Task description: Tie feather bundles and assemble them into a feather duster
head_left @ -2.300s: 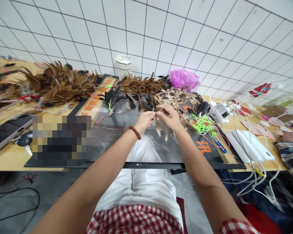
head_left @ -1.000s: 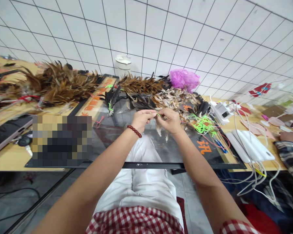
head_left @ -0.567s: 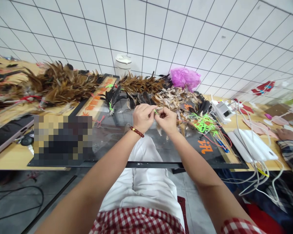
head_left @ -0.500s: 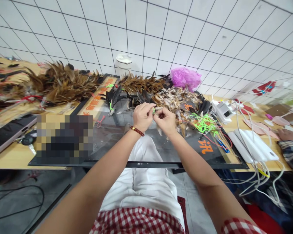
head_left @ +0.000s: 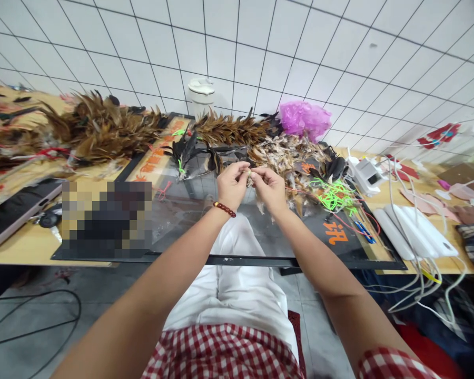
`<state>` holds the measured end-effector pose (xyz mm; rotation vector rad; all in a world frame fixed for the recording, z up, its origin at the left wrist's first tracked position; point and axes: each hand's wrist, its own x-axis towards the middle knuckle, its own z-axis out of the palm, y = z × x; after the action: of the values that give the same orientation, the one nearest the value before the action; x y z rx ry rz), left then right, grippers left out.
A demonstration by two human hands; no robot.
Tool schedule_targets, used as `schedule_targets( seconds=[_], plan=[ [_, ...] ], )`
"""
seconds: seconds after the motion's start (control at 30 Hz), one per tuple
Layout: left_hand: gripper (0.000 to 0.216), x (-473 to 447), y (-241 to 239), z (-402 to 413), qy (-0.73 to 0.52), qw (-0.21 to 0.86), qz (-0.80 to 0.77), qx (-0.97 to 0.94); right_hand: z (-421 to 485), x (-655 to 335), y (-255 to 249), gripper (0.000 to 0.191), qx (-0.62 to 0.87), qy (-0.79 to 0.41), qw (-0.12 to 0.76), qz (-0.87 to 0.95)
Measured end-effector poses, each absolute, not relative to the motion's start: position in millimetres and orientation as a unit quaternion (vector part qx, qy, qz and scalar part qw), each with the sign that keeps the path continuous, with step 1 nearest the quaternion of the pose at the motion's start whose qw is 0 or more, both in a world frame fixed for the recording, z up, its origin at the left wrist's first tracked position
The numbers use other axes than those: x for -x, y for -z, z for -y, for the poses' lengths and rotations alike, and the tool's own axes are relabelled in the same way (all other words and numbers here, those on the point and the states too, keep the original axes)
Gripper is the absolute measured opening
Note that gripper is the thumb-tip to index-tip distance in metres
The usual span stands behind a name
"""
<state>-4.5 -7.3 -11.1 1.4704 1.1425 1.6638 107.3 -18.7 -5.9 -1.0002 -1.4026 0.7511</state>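
My left hand (head_left: 231, 184) and my right hand (head_left: 270, 188) meet above the glass sheet (head_left: 189, 210), fingertips pinched together. Between them is a small bundle of feathers (head_left: 256, 196) that hangs down under my right hand. A thin green tie (head_left: 249, 173) shows at the pinch. A red bead bracelet (head_left: 225, 209) circles my left wrist. Behind the hands lie a black tied feather bunch (head_left: 185, 152) and a heap of pale speckled feathers (head_left: 288, 155).
Brown feather piles (head_left: 102, 131) cover the left and back of the table. Loose green ties (head_left: 334, 196) lie at the right, near a white charger and cables (head_left: 403, 226). A white cup (head_left: 200, 96) and a pink bag (head_left: 305, 118) stand by the tiled wall. Another person's hand (head_left: 468, 215) rests far right.
My hands have drawn closer together and the green tie is now nearly hidden in the pinch. The view has tilted down a little.
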Motion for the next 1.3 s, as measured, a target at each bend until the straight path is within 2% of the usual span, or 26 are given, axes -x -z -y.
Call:
schedule_targets(
  seconds=[0.1, 0.2, 0.3, 0.53, 0.77, 0.9, 1.0, 1.17, 1.3],
  plan=[
    [0.022, 5.2, 11.1, 5.6, -0.637, 0.33, -0.432, -0.547, 17.8, -109.7, 6.0, 0.033, 0.444, -0.305, 0.584, 0.607],
    [0.014, 8.5, 10.2, 4.9, -0.624, 0.283, -0.433, -0.585, 15.0, -112.8, 6.8, 0.03, 0.447, -0.316, 0.57, 0.613],
    [0.015, 11.7, 9.6, 4.6, -0.599, 0.241, -0.419, -0.639, 11.9, -116.5, 8.0, 0.028, 0.45, -0.32, 0.565, 0.613],
    [0.019, 12.2, 10.8, 3.4, -0.541, 0.216, -0.404, -0.706, 8.3, -126.2, 10.6, 0.02, 0.49, -0.183, 0.517, 0.678],
    [0.015, 11.3, 8.3, 8.6, -0.547, 0.172, -0.386, -0.723, 6.2, -131.2, 10.3, 0.018, 0.509, -0.141, 0.471, 0.706],
    [0.02, 10.9, 4.5, 10.4, -0.585, 0.142, -0.368, -0.709, 4.0, -134.9, 12.1, 0.013, 0.525, -0.126, 0.445, 0.714],
    [0.021, 8.5, 2.7, 12.5, -0.6, 0.186, -0.354, -0.693, 1.1, -138.2, 14.8, 0.011, 0.54, -0.115, 0.431, 0.713],
    [0.02, 3.3, 7.4, 12.3, -0.556, 0.383, -0.371, -0.638, 1.3, -139.5, 14.0, 0.011, 0.559, -0.102, 0.41, 0.714],
    [0.019, 3.1, 11.8, 6.9, -0.549, 0.39, -0.42, -0.609, 4.8, -137.7, 9.3, 0.011, 0.594, -0.071, 0.375, 0.708]
  ],
)
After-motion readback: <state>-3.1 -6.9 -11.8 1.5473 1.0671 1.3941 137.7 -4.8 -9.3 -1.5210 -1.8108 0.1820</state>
